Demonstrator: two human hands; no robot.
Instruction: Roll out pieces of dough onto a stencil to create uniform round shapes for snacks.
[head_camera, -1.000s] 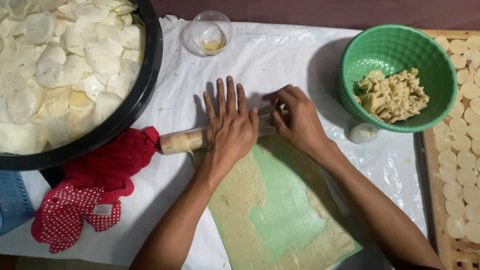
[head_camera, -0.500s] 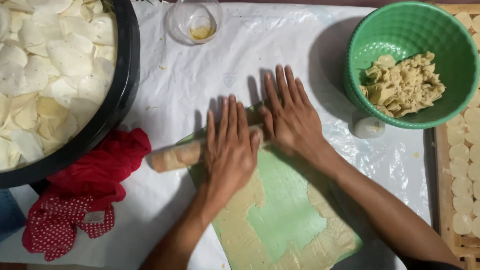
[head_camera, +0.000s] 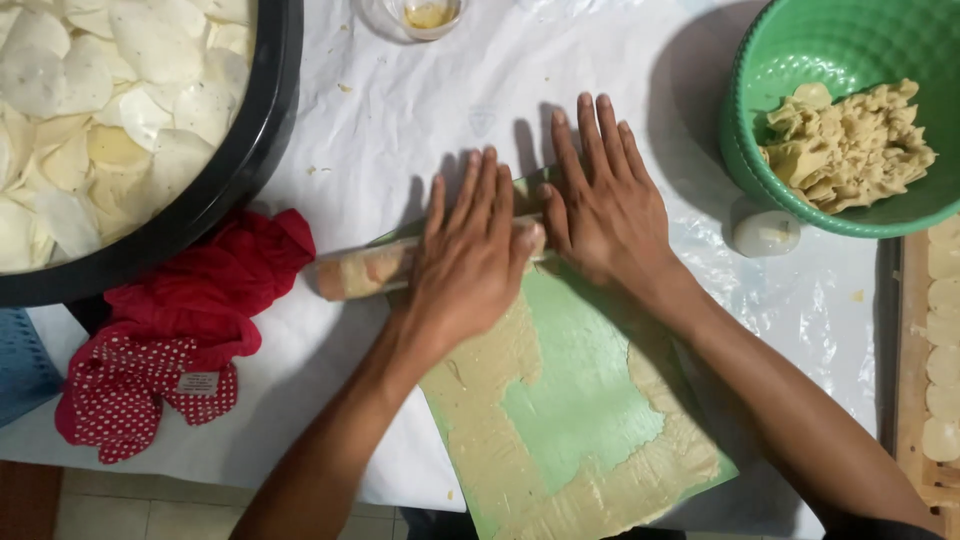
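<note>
1. I press both palms flat on the rolling pin (head_camera: 365, 272) — left hand (head_camera: 468, 262) and right hand (head_camera: 607, 205) with fingers spread, gripping nothing; even pressure from both should keep the sheet uniform.
2. The dough (head_camera: 495, 400) lies just behind my wrists on the green board (head_camera: 580, 400) — thin, beige, ragged, its centre bare.

One label only — a small rectangular fabric tag (head_camera: 199, 383), pale beige with faint dark print too small to make out, sewn onto the red white-dotted cloth (head_camera: 150, 390) lying at the left edge of the white table cover (head_camera: 420, 110). No packages, signs or screens are visible — nothing else qualifies.
</note>
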